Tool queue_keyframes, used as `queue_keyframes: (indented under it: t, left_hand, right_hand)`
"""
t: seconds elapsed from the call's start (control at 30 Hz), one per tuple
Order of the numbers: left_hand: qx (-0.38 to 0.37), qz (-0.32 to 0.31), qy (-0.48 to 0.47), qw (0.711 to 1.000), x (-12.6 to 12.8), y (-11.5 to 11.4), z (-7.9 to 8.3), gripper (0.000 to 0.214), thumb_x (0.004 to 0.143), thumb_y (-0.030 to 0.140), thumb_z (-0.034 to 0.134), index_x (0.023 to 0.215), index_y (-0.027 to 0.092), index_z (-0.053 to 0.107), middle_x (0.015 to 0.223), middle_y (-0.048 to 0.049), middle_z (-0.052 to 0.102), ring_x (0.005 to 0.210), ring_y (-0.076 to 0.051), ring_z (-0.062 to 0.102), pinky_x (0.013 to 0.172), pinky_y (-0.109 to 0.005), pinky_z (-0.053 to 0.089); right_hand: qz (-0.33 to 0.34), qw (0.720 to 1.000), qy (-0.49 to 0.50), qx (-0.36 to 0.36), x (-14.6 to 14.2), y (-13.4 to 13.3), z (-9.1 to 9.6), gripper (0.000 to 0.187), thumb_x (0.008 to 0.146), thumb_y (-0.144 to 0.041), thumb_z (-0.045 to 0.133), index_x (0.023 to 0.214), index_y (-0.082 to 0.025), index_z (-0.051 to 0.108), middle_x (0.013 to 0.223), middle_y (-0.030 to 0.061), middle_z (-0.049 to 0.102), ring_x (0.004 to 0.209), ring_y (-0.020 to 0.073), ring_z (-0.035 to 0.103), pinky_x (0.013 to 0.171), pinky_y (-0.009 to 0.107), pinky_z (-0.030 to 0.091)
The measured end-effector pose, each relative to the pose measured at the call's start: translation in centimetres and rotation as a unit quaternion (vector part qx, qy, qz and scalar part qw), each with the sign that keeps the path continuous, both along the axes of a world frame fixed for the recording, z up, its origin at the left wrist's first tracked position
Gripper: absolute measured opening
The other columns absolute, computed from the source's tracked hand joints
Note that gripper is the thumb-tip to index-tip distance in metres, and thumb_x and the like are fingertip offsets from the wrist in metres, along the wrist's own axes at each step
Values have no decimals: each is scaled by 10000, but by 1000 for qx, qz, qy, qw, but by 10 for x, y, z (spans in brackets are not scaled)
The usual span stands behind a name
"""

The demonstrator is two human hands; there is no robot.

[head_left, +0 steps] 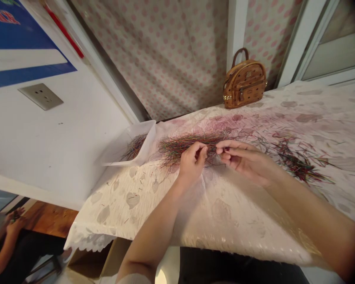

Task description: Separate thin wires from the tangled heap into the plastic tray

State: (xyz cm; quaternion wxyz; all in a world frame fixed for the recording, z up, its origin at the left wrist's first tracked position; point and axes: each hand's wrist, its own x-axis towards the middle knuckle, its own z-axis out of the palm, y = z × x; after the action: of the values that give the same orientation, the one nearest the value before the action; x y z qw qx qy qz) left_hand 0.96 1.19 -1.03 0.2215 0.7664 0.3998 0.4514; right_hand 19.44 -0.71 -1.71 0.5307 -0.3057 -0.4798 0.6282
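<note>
the left hand [193, 165] is curled nearly shut around the middle of a loose bundle of fine multicoloured wires [183, 144], which lies across a pale leaf-printed cloth [225, 221]. the right hand [242, 159] is half open just beside it, fingertips curved toward the strands; whether it pinches any is impossible to tell. strands this thin probably handle best with a light, even pinch, kept parallel so they do not tangle. a translucent white plastic tray [149, 138] holding a smaller bunch of wires [133, 146] sits to the left, a scattered heap of wires [298, 163] lies to the right, and a tan leather handbag [244, 83] stands at the far edge.
</note>
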Motion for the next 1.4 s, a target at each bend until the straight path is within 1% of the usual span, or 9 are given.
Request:
queue_keyframes:
  t: [0.17,0.27,0.4,0.53,0.73,0.93,1.1,1.3,1.4]
  left_hand:
    - [-11,27,20,999,-1,2,-4,218,954,311,462,839,188,601,724,-2,604,624,-111,504,607,-241,389]
    - [-25,29,22,999,-2,3,-6,206,944,301,478,847,188,619,752,-6,635,637,-112,527,606,-238,392]
    - [-32,24,27,999,-4,2,-5,197,939,279,487,852,187,638,791,-12,670,660,-112,557,623,-235,406]
    - [-29,19,41,999,-6,2,-4,195,938,270,491,847,186,642,790,-10,673,656,-110,554,623,-234,402]
    - [-32,35,50,998,-8,2,-3,186,935,261,491,858,182,640,804,-12,683,648,-104,556,633,-228,403]
    - [-30,47,45,997,-12,3,-3,169,922,218,489,854,181,639,799,-8,680,668,-104,568,645,-225,407]
    - [-33,59,43,997,-14,6,-4,181,929,236,485,852,182,640,798,-9,682,673,-107,575,648,-226,411]
    - [-28,76,69,994,-17,7,-4,182,933,223,481,863,189,645,790,-6,689,651,-113,578,643,-241,420]
    - [19,118,110,987,-19,6,1,180,935,214,497,866,194,662,861,-26,711,763,-149,620,740,-288,453]
  right_hand:
    - [-39,998,26,29,-3,1,3,157,805,-301,671,942,-255,731,947,37,678,791,139,592,792,313,512]
    - [-73,996,29,46,-5,1,4,133,809,-312,687,914,-242,727,899,34,670,775,136,591,762,305,507]
    - [-135,989,-10,68,-4,3,0,144,826,-345,677,907,-229,702,850,31,658,709,133,574,699,302,499]
    - [-198,976,-30,88,-3,4,-4,140,842,-360,661,876,-227,680,831,33,657,697,139,577,684,300,496]
    - [-246,960,-65,115,-5,5,-8,144,841,-375,675,867,-233,670,791,23,668,637,144,587,628,304,490]
    - [-270,953,-73,121,-4,6,-12,123,850,-360,677,818,-252,627,761,13,669,602,150,591,592,317,484]
    - [-273,953,-61,118,-3,6,-11,115,842,-354,686,810,-268,618,767,20,664,614,170,588,596,342,488]
    - [-251,963,-24,94,-5,4,-7,76,848,-258,660,808,-241,598,764,3,674,601,130,590,602,293,496]
    - [-218,972,-28,78,-7,2,-6,79,861,-280,650,823,-226,607,784,13,691,625,131,621,628,293,521]
